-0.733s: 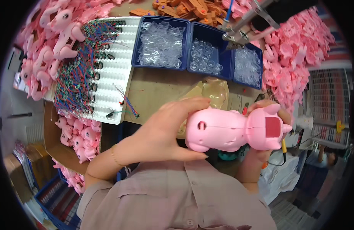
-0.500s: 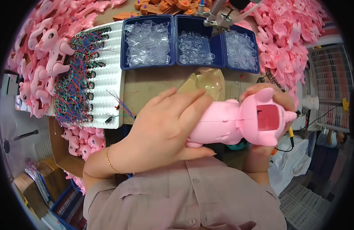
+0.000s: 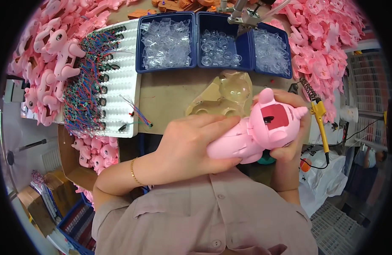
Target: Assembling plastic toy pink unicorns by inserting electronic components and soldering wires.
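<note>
I hold a pink plastic toy unicorn (image 3: 235,145) above the front of the table, in both hands. Its head points right, and a rectangular opening on the head shows a darker red inside with a small dark piece in it. My left hand (image 3: 195,143) is closed round the body, thumb along the near side and fingers over the far side. Round the head wraps my right hand (image 3: 303,132), its thumb under the near side and fingers behind. Just beyond the toy lies a clear moulded plastic holder (image 3: 198,103) with rounded hollows.
Blue bins (image 3: 196,63) of clear plastic parts line the back. On the left stands a white ribbed foam tray (image 3: 127,93) with wired round components. Pink toys (image 3: 68,55) and pink parts (image 3: 319,59) pile up at both sides. A yellow-handled soldering iron (image 3: 320,117) stands at right.
The toy has come left and nearer to me, and its head has tilted, with the opening turned. My hands moved with it. More of the clear holder and the soldering iron shows.
</note>
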`<state>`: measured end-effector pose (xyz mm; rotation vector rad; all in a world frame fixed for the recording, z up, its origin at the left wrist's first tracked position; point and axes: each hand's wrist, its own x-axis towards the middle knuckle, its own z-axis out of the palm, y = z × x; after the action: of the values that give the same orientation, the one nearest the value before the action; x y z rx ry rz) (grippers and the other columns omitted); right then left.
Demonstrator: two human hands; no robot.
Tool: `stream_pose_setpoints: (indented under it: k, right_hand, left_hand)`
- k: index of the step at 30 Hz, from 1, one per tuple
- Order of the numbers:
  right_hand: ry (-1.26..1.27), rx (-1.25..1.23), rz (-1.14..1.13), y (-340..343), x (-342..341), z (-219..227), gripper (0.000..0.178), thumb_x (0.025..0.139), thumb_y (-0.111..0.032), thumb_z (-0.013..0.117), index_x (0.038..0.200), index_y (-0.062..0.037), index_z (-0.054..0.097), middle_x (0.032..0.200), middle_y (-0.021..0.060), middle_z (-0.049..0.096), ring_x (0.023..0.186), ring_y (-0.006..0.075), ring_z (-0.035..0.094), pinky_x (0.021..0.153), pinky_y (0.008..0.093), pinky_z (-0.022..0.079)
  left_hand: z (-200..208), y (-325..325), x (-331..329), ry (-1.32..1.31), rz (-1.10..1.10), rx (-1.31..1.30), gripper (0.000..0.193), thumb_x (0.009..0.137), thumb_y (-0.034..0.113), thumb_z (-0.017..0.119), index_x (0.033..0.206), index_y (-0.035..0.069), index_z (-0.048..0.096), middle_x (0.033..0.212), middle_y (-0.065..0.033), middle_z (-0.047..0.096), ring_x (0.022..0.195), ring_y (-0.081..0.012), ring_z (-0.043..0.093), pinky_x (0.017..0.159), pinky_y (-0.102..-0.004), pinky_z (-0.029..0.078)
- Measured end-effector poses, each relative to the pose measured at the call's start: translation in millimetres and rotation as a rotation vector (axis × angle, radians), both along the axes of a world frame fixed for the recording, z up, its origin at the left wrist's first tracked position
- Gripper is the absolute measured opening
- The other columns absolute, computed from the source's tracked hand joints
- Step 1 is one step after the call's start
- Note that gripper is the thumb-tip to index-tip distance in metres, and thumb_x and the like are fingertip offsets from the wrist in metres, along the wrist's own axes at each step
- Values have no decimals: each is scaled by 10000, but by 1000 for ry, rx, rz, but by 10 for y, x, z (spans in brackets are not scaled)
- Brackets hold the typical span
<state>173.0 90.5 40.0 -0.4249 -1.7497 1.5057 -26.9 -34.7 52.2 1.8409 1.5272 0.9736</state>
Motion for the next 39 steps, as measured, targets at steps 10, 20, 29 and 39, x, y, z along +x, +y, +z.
stream_pose_setpoints:
  k: [10,20,29,39]
  right_hand:
    - [-560,210,85,133,-572,634,570,729,-218,755,1198,8,521,1123,94,599,990,148,588,864,299,486]
    - [-104,-867,301,-390,-47,-217,545,1000,-398,379,1380,-7,382,1029,72,602,768,100,583,581,229,489]
    - [-199,-940,226,-658,226,-111,585,989,-367,442,1403,26,314,1186,92,551,1004,116,554,843,254,465]
    - [-253,-1057,719,-514,293,-69,546,928,-282,592,1319,32,377,1211,95,527,1133,155,495,953,300,422]
  left_hand:
    - [206,299,-13,-399,44,-537,583,614,241,828,1101,21,594,1043,-101,638,991,-192,628,789,-326,534]
    - [-465,-103,77,-1030,173,-660,745,618,165,706,1281,-33,429,1280,-144,479,1167,-256,510,981,-342,415]
    - [-269,-213,178,-961,-6,-691,885,863,428,575,1461,-21,102,1485,-180,235,1374,-282,266,1110,-383,232]
    - [-29,26,-12,-1126,-255,-1498,595,770,139,748,1274,-13,472,1179,-76,573,1095,-149,535,948,-299,441]
